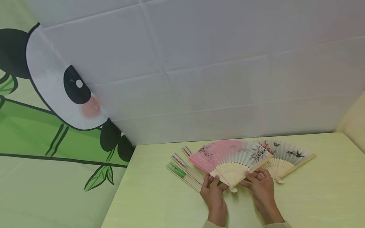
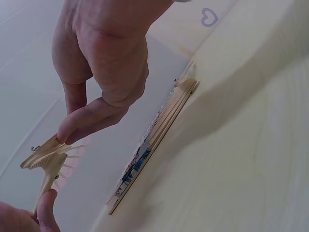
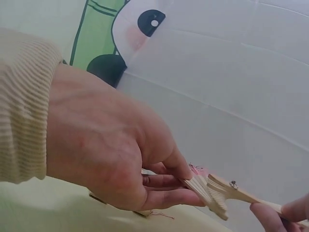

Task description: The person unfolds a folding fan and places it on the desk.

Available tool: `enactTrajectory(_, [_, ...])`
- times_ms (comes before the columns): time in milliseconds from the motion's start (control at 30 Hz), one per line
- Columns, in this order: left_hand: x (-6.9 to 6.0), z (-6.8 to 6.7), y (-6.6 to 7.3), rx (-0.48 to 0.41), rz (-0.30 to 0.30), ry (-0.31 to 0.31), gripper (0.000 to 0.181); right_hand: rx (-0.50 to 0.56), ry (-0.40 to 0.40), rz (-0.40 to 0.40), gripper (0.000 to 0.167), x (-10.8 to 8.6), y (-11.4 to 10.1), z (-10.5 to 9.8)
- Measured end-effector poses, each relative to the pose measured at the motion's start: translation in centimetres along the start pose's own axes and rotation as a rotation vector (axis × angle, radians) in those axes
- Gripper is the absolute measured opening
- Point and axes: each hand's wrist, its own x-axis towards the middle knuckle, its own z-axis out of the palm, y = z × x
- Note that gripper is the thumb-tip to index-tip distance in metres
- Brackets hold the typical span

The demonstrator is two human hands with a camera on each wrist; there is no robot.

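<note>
Both hands hold an open pink and white folding fan (image 1: 228, 158) printed with dark blossom branches, its bamboo ribs spread. The left hand (image 1: 214, 194) pinches its left outer rib between thumb and fingers. On the opposite side, the right hand (image 1: 262, 186) grips the right outer rib. In the left wrist view, the fan's narrow pivot end (image 2: 48, 154) is held above the table between the two hands. The right wrist view has the left hand (image 3: 111, 145) large, while the right hand (image 3: 285, 217) is cut off at the corner.
A second open fan (image 1: 285, 158), grey-white with red blossoms and dark birds, lies right on the pale table (image 1: 313, 196). Closed folding fans (image 1: 182, 174) lie at the left, one green, partly behind the held fan. A white wall sheet (image 1: 214, 79) and panda mural (image 1: 57, 79) stand behind.
</note>
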Motion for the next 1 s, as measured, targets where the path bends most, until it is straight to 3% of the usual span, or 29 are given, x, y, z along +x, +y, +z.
enactTrajectory(333, [-0.3, 0.4, -0.5, -0.041, -0.035, 0.028, 0.064, 0.093, 0.056, 0.018, 0.027, -0.4, 0.1, -0.9])
enactTrajectory(600, [-1.1, 0.8, -1.4, -0.052, -0.087, 0.008, 0.068, 0.134, 0.085, 0.058, 0.026, -0.7, -0.1, -2.7])
enactTrajectory(833, [-2.2, 1.6, -2.2, -0.066, -0.087, 0.000, 0.030, 0.153, 0.121, 0.079, 0.021, -0.9, -0.5, -4.3])
enactTrajectory(1000, [-3.4, 2.1, -2.9, -0.066, -0.093, -0.021, 0.029, 0.162, 0.120, 0.113, 0.022, -1.3, -0.8, -5.9])
